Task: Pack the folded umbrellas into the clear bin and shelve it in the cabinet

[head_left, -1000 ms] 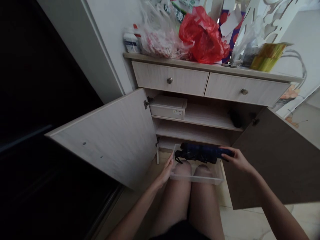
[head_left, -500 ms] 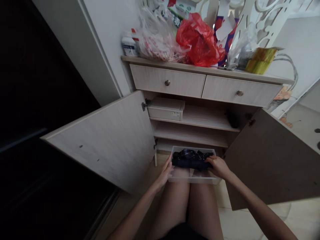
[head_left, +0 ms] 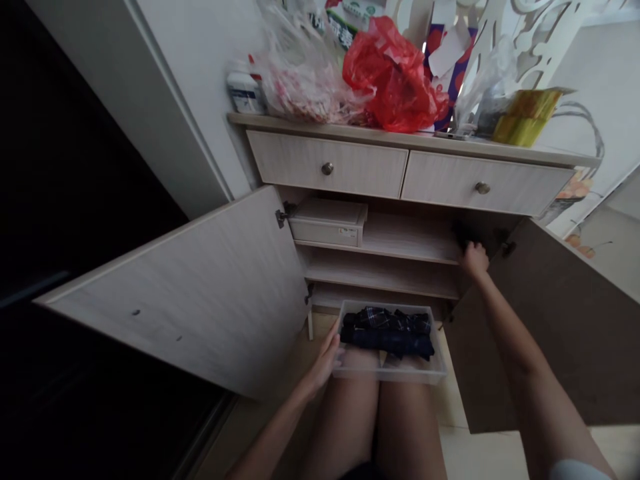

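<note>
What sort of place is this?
Probably a home, perhaps its entryway: a pale wood-grain cabinet with open doors, a crumpled red plastic bag on top, and dark rolled fabric bundles, likely umbrellas, in a shallow clear plastic box.

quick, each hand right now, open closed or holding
Left hand: holding the clear tray by one side.
Right hand: at the dark object on the upper shelf; grip cannot be told.
</note>
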Demonstrator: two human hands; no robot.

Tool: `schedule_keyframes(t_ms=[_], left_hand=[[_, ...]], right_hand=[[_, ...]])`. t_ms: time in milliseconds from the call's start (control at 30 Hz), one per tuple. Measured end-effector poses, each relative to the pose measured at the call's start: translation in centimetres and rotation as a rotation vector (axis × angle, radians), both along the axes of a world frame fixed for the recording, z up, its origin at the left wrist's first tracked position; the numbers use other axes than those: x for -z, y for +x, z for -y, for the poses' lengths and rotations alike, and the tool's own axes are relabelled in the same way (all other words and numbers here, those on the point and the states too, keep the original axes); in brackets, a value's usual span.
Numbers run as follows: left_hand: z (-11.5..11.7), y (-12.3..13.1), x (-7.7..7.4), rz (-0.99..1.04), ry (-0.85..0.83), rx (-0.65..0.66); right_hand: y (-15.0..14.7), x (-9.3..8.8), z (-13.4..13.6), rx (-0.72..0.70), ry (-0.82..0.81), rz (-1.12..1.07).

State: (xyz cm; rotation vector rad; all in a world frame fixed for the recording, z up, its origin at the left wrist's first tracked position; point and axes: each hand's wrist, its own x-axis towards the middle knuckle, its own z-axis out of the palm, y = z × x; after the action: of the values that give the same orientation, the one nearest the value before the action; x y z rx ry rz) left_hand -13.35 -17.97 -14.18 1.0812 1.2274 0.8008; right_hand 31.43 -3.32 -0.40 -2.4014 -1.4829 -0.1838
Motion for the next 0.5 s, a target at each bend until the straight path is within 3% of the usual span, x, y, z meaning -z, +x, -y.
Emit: schedule_keyframes(t_ms=[67, 200, 367, 500], left_hand=[[0.0, 0.1, 0.0, 0.004, 0.001, -0.007], [0.1, 0.0, 0.3, 0.006, -0.005, -0.042], [0.0, -0.2, 0.5, 0.015, -0.006, -0.036], [-0.2, -0.3, 0.9, 0.017, -0.022, -0.048]], right_hand=[[1.9, -0.1, -2.7, 0.119, -0.07, -0.105], [3.2, 1.1, -5.1, 0.19, -0.145, -0.264], [2.9, 3.2, -5.0, 0.226, -0.022, -0.244], [3.9, 3.8, -4.0, 0.22, 0.123, -0.317]])
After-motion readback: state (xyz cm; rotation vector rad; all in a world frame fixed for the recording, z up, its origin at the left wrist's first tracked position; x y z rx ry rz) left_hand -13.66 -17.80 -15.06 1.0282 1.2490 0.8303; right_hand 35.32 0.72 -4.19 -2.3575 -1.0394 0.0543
